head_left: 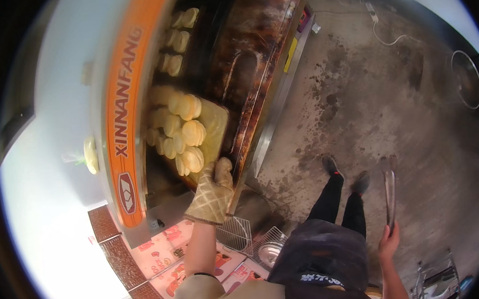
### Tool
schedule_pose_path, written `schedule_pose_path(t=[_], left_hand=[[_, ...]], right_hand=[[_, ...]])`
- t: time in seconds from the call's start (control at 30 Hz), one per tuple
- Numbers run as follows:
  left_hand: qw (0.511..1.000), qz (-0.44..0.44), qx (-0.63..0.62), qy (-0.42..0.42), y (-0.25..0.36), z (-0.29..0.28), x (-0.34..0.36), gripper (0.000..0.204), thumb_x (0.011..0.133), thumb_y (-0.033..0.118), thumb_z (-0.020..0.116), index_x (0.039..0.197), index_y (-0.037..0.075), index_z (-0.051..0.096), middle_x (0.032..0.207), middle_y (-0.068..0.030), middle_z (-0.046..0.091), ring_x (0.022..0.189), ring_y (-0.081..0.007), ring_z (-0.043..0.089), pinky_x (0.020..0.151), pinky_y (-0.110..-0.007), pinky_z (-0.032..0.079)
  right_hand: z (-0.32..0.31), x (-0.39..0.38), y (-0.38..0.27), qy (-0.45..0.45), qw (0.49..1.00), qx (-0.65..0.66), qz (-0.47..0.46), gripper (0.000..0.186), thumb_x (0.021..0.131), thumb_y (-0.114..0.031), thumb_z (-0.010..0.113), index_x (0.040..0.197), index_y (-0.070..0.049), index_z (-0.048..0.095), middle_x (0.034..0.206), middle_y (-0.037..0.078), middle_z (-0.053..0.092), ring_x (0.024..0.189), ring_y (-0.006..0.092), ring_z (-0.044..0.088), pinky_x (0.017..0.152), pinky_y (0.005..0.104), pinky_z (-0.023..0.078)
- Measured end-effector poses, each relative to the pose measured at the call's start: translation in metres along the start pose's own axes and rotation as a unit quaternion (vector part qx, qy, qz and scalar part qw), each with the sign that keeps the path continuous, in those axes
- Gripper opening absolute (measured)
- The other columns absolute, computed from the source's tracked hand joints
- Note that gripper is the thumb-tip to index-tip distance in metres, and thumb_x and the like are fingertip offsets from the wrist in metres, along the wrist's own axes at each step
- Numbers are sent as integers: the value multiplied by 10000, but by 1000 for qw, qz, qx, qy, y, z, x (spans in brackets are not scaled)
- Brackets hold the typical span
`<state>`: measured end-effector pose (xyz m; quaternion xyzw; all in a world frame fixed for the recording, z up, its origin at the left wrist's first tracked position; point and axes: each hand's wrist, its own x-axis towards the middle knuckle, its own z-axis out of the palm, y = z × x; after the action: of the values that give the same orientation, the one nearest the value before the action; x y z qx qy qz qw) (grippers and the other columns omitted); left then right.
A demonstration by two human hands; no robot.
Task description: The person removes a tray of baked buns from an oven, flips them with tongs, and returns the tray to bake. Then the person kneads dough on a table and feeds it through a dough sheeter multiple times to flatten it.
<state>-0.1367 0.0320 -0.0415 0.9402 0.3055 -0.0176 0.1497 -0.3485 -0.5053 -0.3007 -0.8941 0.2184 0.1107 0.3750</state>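
A beige quilted oven mitt [204, 206] covers my left hand [213, 190]. Its thumb and finger parts close around the near corner of a baking tray [216, 126], which sits inside an open oven [228, 57]. Several pale round buns [193, 133], some stacked, stand on the tray, mostly toward its left side. Down at my right side, my bare right hand [389, 242] is wrapped around the handle end of metal tongs [389, 189]. The tongs point away from me over the floor, apart from the oven, with nothing visible between their tips.
An orange panel [129, 90] runs along the oven's left side. More buns [174, 64] show deeper inside the oven. Wire racks [267, 243] stand below it, near my apron [320, 254]. A white cable [389, 43] lies on the stained concrete floor [351, 99], with a round ring-shaped object [466, 79] at the far right.
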Motion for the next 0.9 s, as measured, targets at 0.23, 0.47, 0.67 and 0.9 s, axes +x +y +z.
schedule_pose_path(t=[0.23,0.47,0.67,0.9], left_hand=[[996,54,62,38,-29,13,11,375,1130,377,649,1189,16,728,962,-174,749,901,-276,713,829,-421,559],[995,56,-76,37,-198,14,121,370,1122,367,659,1160,9,744,991,-135,767,972,-264,743,861,-410,567],[978,29,-200,-54,-245,-6,178,184,1157,142,586,1184,25,725,1030,-21,736,999,-111,709,811,-276,561],[979,126,143,76,-180,-1,178,163,1146,158,573,1191,58,694,1064,-37,695,1003,-141,676,815,-275,537]], right_hand=[[-1,-112,179,7,979,-45,197,453,1163,-339,598,1383,53,654,1171,318,736,1070,492,700,936,510,540],[52,-147,215,81,958,-33,272,471,1165,-449,576,1171,10,680,1010,255,726,882,439,622,847,515,507],[71,-136,195,75,968,-60,232,489,1160,-433,586,1253,35,691,1033,313,724,954,521,666,849,544,522],[95,-98,182,68,969,-57,230,481,1154,-414,607,1274,45,685,1032,295,740,947,509,686,851,536,533]])
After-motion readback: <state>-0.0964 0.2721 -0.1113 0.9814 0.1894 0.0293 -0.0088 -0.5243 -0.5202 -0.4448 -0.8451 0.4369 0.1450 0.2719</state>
